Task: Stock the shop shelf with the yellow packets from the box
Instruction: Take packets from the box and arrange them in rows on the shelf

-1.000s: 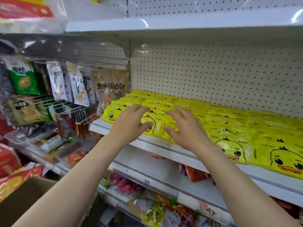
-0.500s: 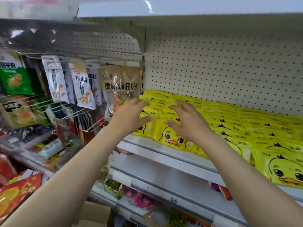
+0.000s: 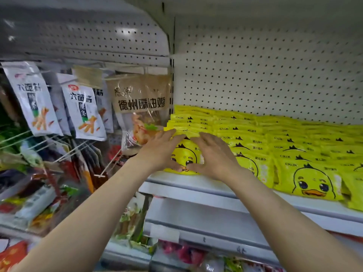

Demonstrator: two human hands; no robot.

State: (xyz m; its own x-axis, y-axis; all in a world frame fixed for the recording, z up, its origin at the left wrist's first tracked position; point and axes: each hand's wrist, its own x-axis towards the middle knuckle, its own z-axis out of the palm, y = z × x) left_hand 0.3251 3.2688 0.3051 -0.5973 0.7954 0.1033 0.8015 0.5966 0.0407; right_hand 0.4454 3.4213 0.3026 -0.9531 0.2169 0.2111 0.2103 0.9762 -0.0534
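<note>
Yellow duck-face packets (image 3: 279, 146) stand in several leaning rows on the white shelf (image 3: 198, 186), filling it from the left upright to the right edge of view. My left hand (image 3: 159, 152) and my right hand (image 3: 215, 157) lie side by side on the front packet of the leftmost row (image 3: 185, 154). Their fingers are straight and reach over its top edge, and both thumbs touch its face near the bottom. The box is out of view.
A white pegboard (image 3: 265, 75) backs the shelf. To the left, snack bags hang on hooks: a brown-labelled clear bag (image 3: 140, 104) close beside my left hand and white bags (image 3: 83, 112). Lower shelves (image 3: 196, 218) hold mixed goods.
The view has moved closer and to the left along the shelf. Both hands have come together onto the leftmost front packet, thumbs now nearly meeting on its face.
</note>
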